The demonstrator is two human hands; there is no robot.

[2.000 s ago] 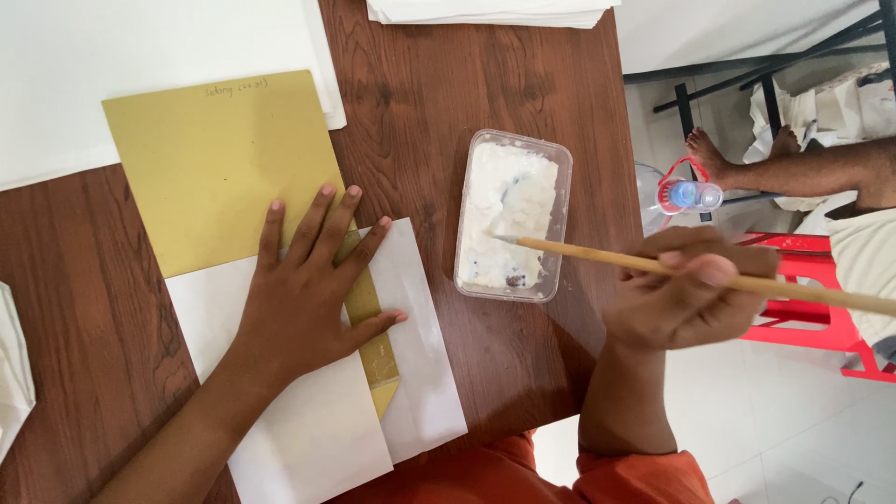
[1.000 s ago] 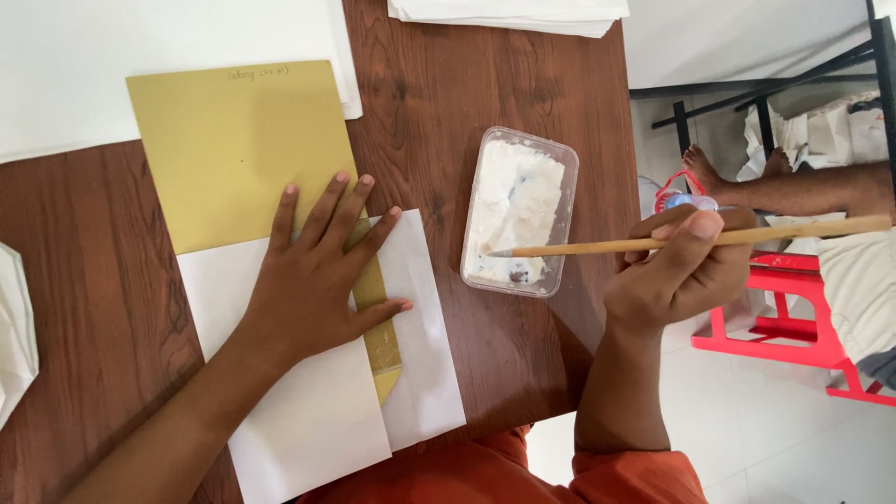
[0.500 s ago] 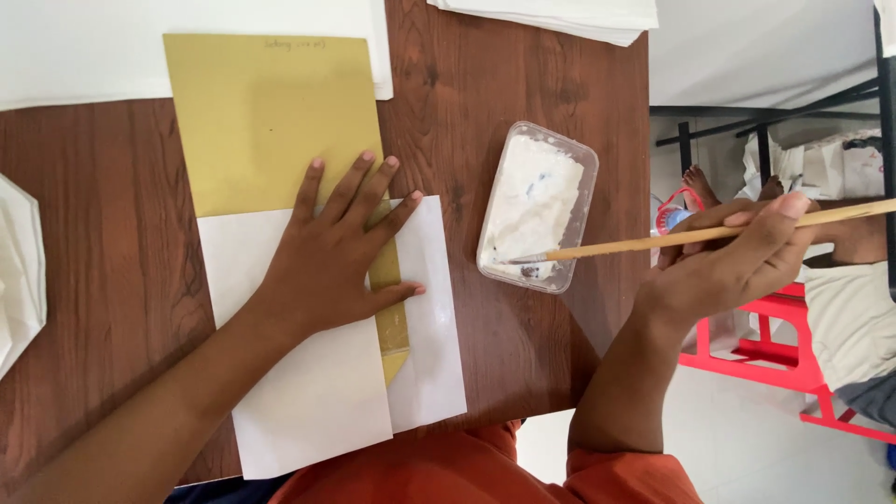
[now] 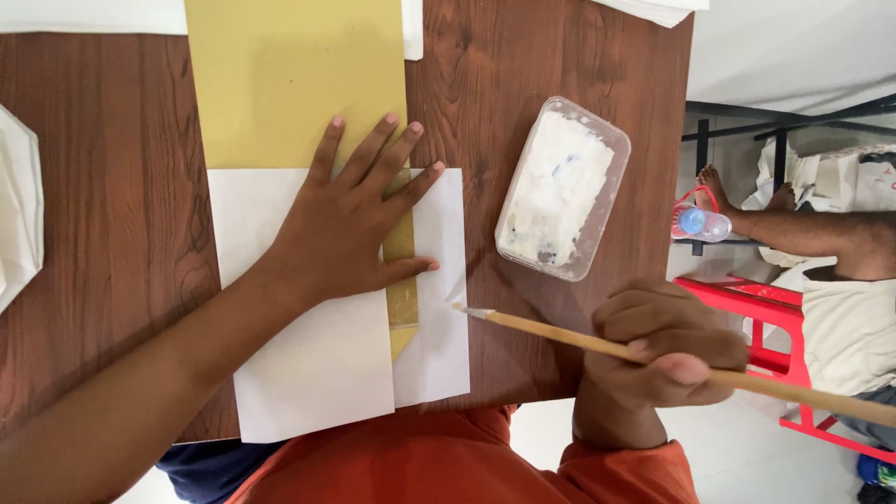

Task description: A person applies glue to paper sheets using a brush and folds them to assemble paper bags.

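Note:
My left hand (image 4: 350, 219) lies flat with fingers spread on a white paper sheet (image 4: 308, 364) that overlaps a mustard-yellow sheet (image 4: 289, 84) on the wooden table (image 4: 103, 205). A narrow strip of the yellow sheet shows between two white parts under my fingers. My right hand (image 4: 667, 350) grips a long wooden stick brush (image 4: 560, 333). Its white-coated tip rests at the right edge of the white paper. A clear plastic tub of white paste (image 4: 563, 187) stands just beyond the brush tip.
White sheets lie along the table's far edge (image 4: 84, 14) and at the left edge (image 4: 17, 205). Beyond the table's right edge are a red plastic stool (image 4: 784, 308), a small water bottle (image 4: 700, 222) and another person's bare leg (image 4: 812, 229).
My right hand has drawn the brush out of the paste tub and brought its tip down to the white paper's edge. My left hand stays pressed on the paper.

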